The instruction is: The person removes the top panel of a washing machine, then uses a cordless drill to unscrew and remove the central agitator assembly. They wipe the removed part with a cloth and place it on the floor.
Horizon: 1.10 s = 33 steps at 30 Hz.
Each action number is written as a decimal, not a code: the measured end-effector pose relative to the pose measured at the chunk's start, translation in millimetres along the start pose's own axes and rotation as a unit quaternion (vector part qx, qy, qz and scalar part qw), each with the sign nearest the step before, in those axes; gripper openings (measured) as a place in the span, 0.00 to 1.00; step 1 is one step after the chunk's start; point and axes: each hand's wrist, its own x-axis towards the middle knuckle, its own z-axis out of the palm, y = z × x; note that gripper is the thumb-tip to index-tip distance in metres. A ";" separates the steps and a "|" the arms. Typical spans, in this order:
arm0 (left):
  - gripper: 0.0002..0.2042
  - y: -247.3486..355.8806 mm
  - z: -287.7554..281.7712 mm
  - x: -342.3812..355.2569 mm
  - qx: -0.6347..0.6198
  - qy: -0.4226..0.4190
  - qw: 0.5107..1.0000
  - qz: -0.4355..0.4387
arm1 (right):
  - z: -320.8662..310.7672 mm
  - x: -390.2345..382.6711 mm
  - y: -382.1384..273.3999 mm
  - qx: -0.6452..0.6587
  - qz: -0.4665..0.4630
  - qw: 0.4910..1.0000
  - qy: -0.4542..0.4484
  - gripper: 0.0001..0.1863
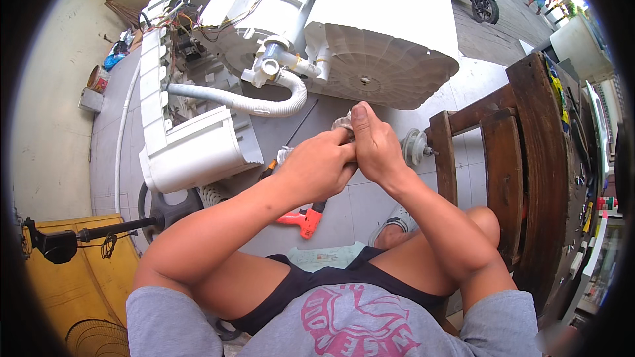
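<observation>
Both hands meet in front of me, pressed together. My left hand is closed, its fingers tucked against the other palm. My right hand wraps round from the other side, thumb up. A crumpled whitish cloth sticks out between them; most of it is hidden. Just right of my right hand is a pale round plastic part with a short metal shaft; I cannot tell whether it touches the hand. A screwdriver and a red cordless drill lie on the floor below my left forearm.
A white washing machine body lies tipped over ahead, with a grey corrugated drain hose. Its detached white panel with wiring is at left. A dark wooden bench stands at right. A yellow board is lower left.
</observation>
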 end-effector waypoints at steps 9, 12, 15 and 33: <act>0.14 -19.7 -12.3 -4.1 -0.730 -0.093 0.594 -0.326 | -8.7 4.7 9.6 -0.033 -0.323 0.945 0.045 0.17; 0.17 -23.6 -16.6 -2.5 -0.829 -0.057 0.478 -0.284 | -16.3 22.5 17.5 -0.052 -0.455 0.888 0.052 0.17; 0.18 -23.6 -45.5 2.8 -0.795 0.038 0.526 -0.299 | -20.4 34.8 17.6 0.192 -0.064 0.970 0.133 0.23; 0.18 28.2 -6.0 22.7 0.064 0.023 0.998 0.006 | -7.4 4.2 -16.5 0.353 0.155 0.914 0.123 0.25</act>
